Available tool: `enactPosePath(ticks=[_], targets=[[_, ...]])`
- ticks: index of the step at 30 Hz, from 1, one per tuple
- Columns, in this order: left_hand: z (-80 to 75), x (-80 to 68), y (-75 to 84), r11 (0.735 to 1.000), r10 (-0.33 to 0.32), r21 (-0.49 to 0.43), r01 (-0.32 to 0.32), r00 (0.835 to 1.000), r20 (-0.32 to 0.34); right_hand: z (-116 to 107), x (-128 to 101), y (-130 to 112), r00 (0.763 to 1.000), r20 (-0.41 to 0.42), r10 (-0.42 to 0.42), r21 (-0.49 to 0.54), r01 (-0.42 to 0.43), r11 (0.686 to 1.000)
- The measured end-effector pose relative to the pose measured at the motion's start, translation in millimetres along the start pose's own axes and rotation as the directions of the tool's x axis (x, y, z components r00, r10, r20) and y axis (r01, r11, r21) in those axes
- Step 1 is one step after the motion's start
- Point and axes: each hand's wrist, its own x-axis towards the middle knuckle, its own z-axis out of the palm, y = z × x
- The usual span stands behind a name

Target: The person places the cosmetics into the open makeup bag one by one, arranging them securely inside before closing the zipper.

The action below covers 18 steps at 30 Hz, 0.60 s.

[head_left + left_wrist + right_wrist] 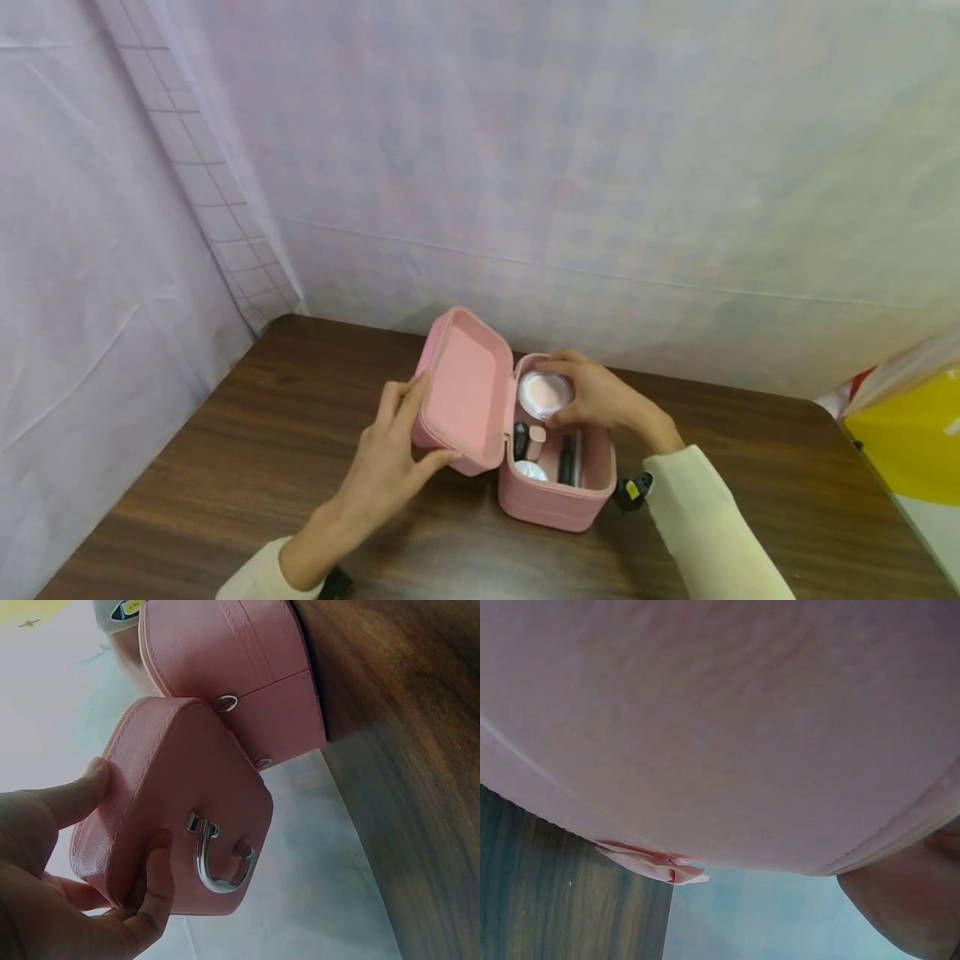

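In the head view we lose some fingertips of the left hand (393,454) behind the pink lid (468,392), and the right hand (600,396) covers one edge of the round compact (544,393). The front rim of the case (551,508) hides part of a white disc (531,470); we cannot tell what the slim dark item (566,458) is. The right wrist view gives us mostly blurred case wall.
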Motion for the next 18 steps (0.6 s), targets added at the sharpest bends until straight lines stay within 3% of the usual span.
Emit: enactPosePath(ticks=[6, 10, 15, 18], targets=[[0.3, -0.4, -0.7, 1.000, 0.007, 0.001, -0.007, 1.000, -0.009, 2.5, 3.7, -0.4, 0.999, -0.005, -0.033, -0.039, 0.032, 0.999], [-0.5, -0.5, -0.4, 1.000, 0.015, -0.001, -0.015, 1.000, -0.016, 6.1, 7.9, -1.2, 0.995, -0.001, -0.101, -0.092, 0.100, 0.991], [-1.1, -1.6, -0.6, 1.000, 0.024, -0.004, -0.024, 1.000, -0.015, 13.3, 15.2, -1.5, 0.969, 0.008, -0.247, -0.239, 0.241, 0.940], [-1.4, -2.4, 0.0, 1.000, 0.028, -0.010, -0.028, 0.999, -0.016, 17.7, 17.5, -0.7, 0.957, 0.030, -0.288, -0.292, 0.284, 0.913]])
